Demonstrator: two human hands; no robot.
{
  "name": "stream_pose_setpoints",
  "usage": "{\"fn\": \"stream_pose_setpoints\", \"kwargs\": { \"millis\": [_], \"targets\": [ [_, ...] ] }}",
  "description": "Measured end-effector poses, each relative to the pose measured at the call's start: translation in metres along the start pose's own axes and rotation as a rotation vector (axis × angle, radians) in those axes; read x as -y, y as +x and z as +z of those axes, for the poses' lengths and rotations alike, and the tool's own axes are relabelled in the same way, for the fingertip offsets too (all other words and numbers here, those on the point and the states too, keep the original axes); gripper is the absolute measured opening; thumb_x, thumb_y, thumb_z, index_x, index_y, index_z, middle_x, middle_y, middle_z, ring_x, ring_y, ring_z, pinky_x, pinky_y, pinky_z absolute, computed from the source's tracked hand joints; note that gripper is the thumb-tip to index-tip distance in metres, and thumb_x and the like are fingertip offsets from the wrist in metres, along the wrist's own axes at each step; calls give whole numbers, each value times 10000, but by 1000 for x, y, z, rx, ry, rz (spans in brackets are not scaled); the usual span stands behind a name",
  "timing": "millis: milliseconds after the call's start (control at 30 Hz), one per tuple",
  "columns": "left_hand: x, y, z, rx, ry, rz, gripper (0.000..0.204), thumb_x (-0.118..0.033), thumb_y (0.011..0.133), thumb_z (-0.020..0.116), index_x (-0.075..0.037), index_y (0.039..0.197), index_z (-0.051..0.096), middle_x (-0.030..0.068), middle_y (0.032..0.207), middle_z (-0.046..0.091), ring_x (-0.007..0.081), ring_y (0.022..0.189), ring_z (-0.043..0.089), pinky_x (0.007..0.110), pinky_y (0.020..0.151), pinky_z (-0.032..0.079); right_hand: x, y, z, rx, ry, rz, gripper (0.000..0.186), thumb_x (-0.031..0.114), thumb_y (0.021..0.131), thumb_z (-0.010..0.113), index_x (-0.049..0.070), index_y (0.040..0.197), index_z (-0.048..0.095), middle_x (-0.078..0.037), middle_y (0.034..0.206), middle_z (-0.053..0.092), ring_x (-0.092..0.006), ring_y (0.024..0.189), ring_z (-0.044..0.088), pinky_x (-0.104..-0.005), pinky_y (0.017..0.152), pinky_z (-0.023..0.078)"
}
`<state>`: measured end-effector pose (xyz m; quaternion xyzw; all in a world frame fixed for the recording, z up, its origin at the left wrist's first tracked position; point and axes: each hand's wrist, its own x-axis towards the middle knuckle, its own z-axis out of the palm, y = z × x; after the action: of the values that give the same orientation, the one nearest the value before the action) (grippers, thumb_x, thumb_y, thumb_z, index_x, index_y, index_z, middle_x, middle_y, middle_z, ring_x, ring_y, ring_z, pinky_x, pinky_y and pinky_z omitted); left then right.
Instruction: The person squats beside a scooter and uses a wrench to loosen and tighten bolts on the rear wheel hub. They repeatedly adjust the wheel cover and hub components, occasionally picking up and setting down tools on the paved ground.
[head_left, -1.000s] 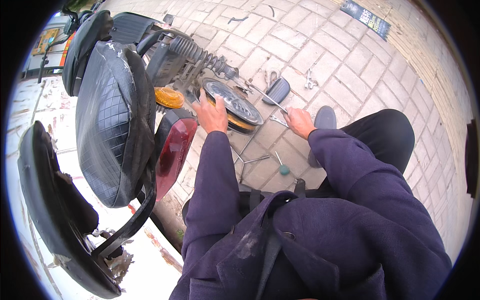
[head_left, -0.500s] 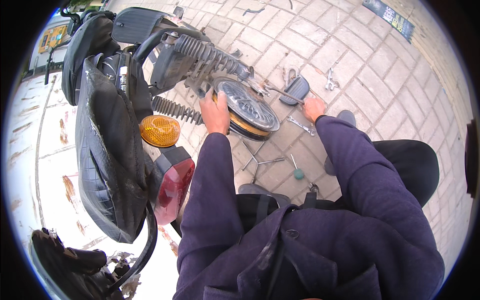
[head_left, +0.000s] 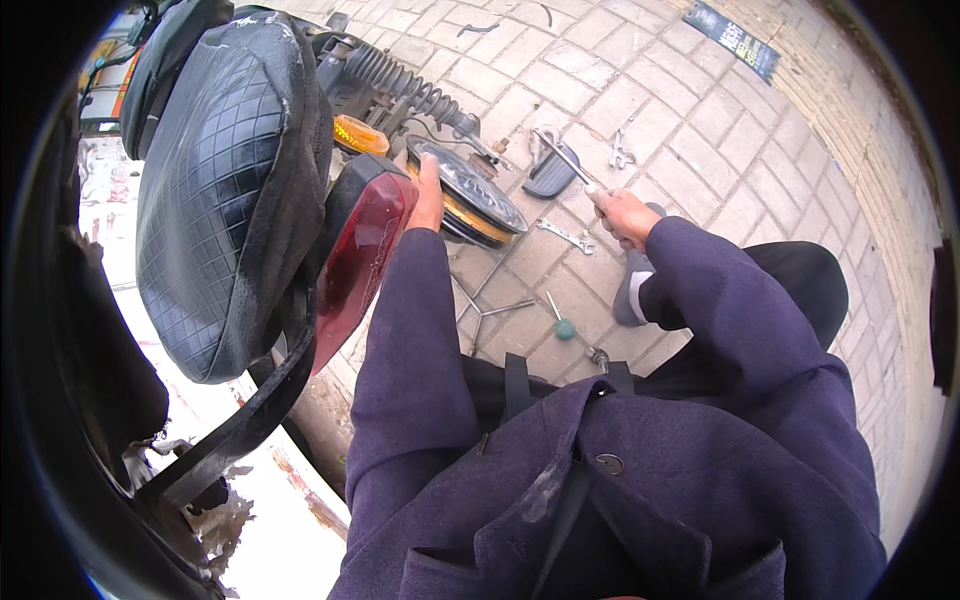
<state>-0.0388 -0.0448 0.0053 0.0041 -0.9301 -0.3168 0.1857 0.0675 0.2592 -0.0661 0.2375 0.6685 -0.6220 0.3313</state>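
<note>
My left hand (head_left: 428,200) grips the near edge of the wheel (head_left: 468,190), a black disc with a yellow-orange band, on a tipped-over scooter; some fingers are hidden behind the tail light. Closed in my right hand (head_left: 625,217) is a long metal rod (head_left: 562,157) with a pale handle end, pointing away and up to the left, apart from the wheel. A black ribbed footrest (head_left: 553,172) lies on the paving below the rod. Nearer to me are an open-end wrench (head_left: 566,237) and a three-armed socket wrench (head_left: 480,312).
The black scooter seat (head_left: 220,180), red tail light (head_left: 365,240) and orange turn signal (head_left: 358,135) crowd the left. A coil shock absorber (head_left: 405,85) is beyond the wheel. A green-handled screwdriver (head_left: 565,328) and metal tools (head_left: 620,150) lie on the brick paving.
My right hand has drawn the rod back from the axle area and angled it upward. My left hand stays on the wheel. The view has shifted, bringing the seat and tail light closer.
</note>
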Motion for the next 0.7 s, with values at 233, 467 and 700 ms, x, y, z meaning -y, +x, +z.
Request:
{"fn": "stream_pose_setpoints", "kwargs": {
  "millis": [233,467,700],
  "targets": [
    [1,1,-5,160,108,-81,575,-406,928,620,39,1290,653,320,1180,649,442,1126,603,471,1008,454,69,-65,16,95,-112,-10,388,463,1050,477,113,892,533,54,638,360,-73,500,268,-296,459,218],
    [14,6,5,-4,113,-52,583,-419,923,628,22,1304,649,321,1194,630,443,1144,593,465,1022,447,70,-53,25,115,-109,-46,413,444,1059,472,53,959,561,9,696,417,-105,522,304,-320,455,252],
    [6,1,0,69,162,-69,577,-404,920,629,40,1287,651,304,1191,647,433,1151,589,467,1022,443,59,-39,35,108,-61,-49,433,447,1055,473,29,1013,577,-15,704,443,-118,511,372,-349,453,323]
  ]
}}
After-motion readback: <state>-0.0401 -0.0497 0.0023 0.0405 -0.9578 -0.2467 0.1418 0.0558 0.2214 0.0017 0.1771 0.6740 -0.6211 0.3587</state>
